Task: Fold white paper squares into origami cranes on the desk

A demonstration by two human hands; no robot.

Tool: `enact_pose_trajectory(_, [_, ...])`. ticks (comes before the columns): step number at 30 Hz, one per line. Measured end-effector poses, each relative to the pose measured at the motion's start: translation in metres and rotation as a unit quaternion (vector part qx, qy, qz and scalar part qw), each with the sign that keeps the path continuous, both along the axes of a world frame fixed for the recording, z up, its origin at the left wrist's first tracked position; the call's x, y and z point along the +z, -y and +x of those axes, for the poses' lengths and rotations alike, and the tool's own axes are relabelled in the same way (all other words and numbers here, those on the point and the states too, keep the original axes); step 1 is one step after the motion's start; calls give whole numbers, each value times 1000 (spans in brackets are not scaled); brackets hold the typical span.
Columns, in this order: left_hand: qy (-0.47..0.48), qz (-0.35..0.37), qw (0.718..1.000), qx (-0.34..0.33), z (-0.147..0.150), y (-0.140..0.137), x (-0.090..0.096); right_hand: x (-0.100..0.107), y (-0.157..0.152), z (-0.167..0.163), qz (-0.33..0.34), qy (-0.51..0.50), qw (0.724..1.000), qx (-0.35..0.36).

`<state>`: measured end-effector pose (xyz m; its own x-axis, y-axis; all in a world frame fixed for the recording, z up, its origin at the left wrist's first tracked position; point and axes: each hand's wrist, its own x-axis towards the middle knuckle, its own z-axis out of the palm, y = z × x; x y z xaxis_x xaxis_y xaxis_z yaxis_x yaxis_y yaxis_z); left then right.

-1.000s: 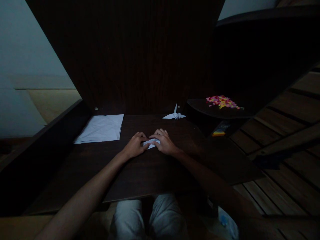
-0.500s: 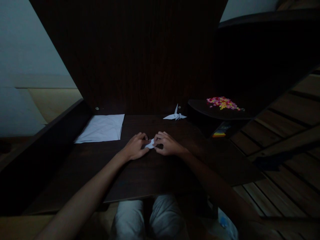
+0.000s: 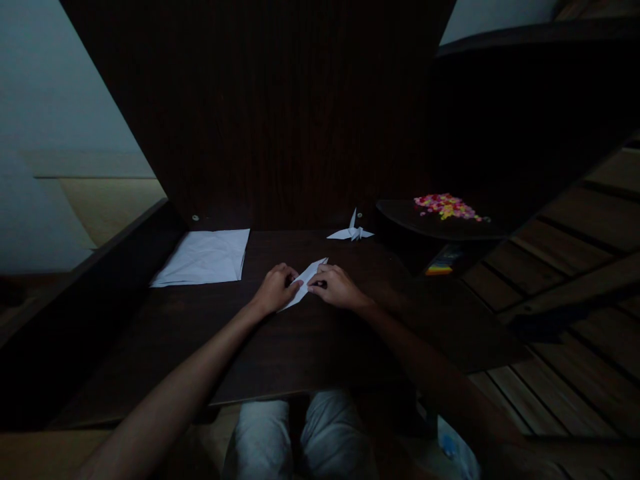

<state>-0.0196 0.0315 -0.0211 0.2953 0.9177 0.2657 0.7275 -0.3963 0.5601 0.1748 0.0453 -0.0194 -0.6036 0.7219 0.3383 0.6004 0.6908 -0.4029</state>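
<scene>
A narrow folded piece of white paper [image 3: 306, 280], pointed at its ends, lies slanted between my hands above the dark desk. My left hand [image 3: 276, 287] is closed on its left edge, thumb pressed on the paper. On the other edge, my right hand [image 3: 336, 287] pinches it between thumb and bent fingers. Parts of the paper are hidden beneath the fingers. Beyond my hands, near the back panel, stands a white paper crane [image 3: 352, 231] with its wings spread.
A stack of white paper sheets [image 3: 205, 257] lies at the back left of the desk [image 3: 240, 360]. To the right, a low rounded shelf [image 3: 400, 215] bears a heap of small pink, red and yellow pieces [image 3: 447, 206]. Raised side boards border the desk.
The folded paper has turned to a slant, and its long pointed ends now show beyond my fingers. Both hands have shifted slightly around it.
</scene>
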Motion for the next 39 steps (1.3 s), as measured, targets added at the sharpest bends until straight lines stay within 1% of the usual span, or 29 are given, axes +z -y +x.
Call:
enact_pose_trajectory(3, [6, -10, 1000, 24, 1, 1, 3, -1, 1, -4, -9, -33, 999, -36])
enact_pose_trajectory(6, [27, -15, 999, 22, 2, 3, 5, -3, 2, -8, -15, -42, 993, -111])
enact_pose_trajectory(8, [70, -36, 997, 11, 2, 3, 4, -5, 1, -9, -3, -48, 986, -158])
enact_pose_trajectory(11, [162, -75, 984, 2, 0, 1, 1, -6, 0, -8, 13, -73, 979, -191])
enact_pose_trajectory(14, [260, -94, 960, 34, -2, -1, -2, -7, -2, -7, -13, -115, 972, -205])
enact_pose_trajectory(16, [325, -102, 939, 46, -1, -1, -3, -9, -3, -8, -62, -169, 964, -198])
enact_pose_trajectory(18, [382, -117, 916, 44, 0, 1, -1, -12, -5, -11, -136, -254, 944, -162])
enact_pose_trajectory(20, [422, -137, 895, 41, 2, 4, 2, -14, -6, -14, -237, -365, 895, -98])
enact_pose_trajectory(21, [434, -147, 888, 41, 3, 6, 4, -15, -7, -16, -255, -405, 874, -85])
enact_pose_trajectory(22, [444, -156, 882, 41, 3, 7, 5, -14, -7, -17, -255, -432, 861, -81])
enact_pose_trajectory(24, [458, -169, 872, 37, 5, 9, 7, -12, -6, -19, -238, -463, 850, -85])
enact_pose_trajectory(26, [467, -173, 866, 31, 6, 9, 8, -8, -3, -19, -228, -470, 848, -84])
enact_pose_trajectory(30, [463, -163, 871, 33, 8, 10, 9, -2, 4, -18, -247, -462, 850, -52])
enact_pose_trajectory(33, [476, -159, 865, 23, 9, 10, 10, 0, 7, -19, -252, -463, 849, -38])
enact_pose_trajectory(37, [503, -166, 848, 1, 8, 11, 11, 3, 8, -20, -265, -488, 831, -32])
enact_pose_trajectory(39, [507, -169, 845, -12, 7, 12, 13, 4, 6, -21, -279, -496, 821, -34])
